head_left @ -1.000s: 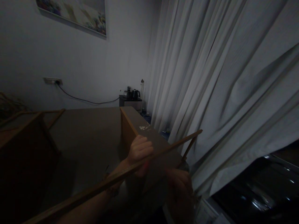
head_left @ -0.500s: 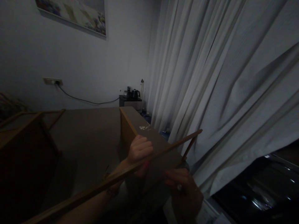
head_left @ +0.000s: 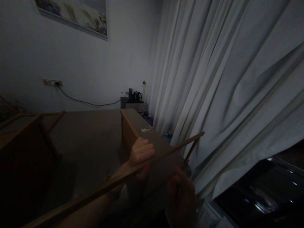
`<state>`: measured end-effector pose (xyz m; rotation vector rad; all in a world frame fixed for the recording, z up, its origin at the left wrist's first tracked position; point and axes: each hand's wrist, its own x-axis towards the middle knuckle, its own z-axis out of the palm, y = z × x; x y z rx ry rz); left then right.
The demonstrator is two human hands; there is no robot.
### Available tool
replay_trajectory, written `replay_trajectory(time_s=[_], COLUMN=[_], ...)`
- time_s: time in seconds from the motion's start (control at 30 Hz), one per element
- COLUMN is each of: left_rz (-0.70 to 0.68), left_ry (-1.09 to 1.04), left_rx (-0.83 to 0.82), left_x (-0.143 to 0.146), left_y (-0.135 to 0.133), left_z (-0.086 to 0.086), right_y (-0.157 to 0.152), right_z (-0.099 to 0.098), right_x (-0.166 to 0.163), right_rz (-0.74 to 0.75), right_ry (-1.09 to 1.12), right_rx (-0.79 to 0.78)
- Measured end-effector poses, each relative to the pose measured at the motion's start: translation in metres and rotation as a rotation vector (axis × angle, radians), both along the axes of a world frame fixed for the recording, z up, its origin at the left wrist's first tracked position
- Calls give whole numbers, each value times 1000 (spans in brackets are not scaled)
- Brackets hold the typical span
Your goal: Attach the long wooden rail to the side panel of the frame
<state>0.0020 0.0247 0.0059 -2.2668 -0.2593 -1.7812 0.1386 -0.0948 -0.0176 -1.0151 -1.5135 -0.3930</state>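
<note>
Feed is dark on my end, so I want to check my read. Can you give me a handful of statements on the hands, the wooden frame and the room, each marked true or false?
1. The left hand is closed around the thin wooden bar. True.
2. The right hand grips the curtain. False: it is at the dark panel below the bar, apart from the curtain.
3. A kettle stands on a small cabinet in the far corner. True.
4. The wall picture hangs right of the curtain. False: it hangs left of it.
5. A cable runs along the wall from the socket. True.
</note>
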Motion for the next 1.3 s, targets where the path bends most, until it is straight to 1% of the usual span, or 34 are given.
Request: replay_trajectory(time_s=[0.1, 0.17, 0.2, 0.23, 0.3, 0.33, 0.37, 0.43, 0.57, 0.67, 0.77, 0.83, 0.93, 1.0, 1.07, 1.1, 1.2, 1.27, 1.3], left_rz=[19, 22, 12, -3, -33, -40, -35, -13, 5, 12, 10, 2, -16, 4, 42, 61, 27, -29, -42], left_ry=[25, 27, 18, 10, 4, 4, 6, 7, -4, 2, 14, 17, 7, 8, 35, 31, 14, 18, 17], left_rx=[-25, -50, -53, -52, -40, -34, -32, -28, -16, -10, -30, -32, -37, -101, -229, -276, -202, -92, -67], left_x=[0, 0, 0, 0, 0, 0, 0, 0, 1, 1, 1, 1, -1, -3, -4, -4, -3, -2, -2], left_y=[-1, -2, -3, -4, -4, -4, -3, -1, 1, 2, 2, 1, -9, -19, -27, -29, -21, -10, -6], left_z=[0, 1, 1, 2, 2, 2, 2, 1, 0, -3, -3, -1, 5, 9, 11, 11, 6, 2, 0], right_y=[-3, -4, -5, -6, -7, -7, -7, -6, -6, -9, -9, -7, -4, -3, -3, -4, -2, 1, 2], right_z=[4, 1, -2, -6, -14, -16, -18, -20, -20, -20, -18, -15, -5, 2, 8, 10, 8, 3, 1], right_x=[-3, -7, -10, -13, -18, -20, -20, -20, -18, -15, -6, 2, 8, 8, 4, 2, -9, -16, -19], right_rz=[-24, 10, 45, 91, 282, 367, 430, 503, 619, 617, 623, 570, 447, 385, 336, 313, 264, 203, 178], right_ry=[-55, 54, 170, 341, 651, 751, 804, 818, 786, 690, 440, 275, 128, 57, 4, -10, 32, 178, 286], right_rx=[38, -8, -68, -169, -404, -487, -533, -549, -508, -441, -342, -288, -192, -124, -57, -24, 42, 4, -44])
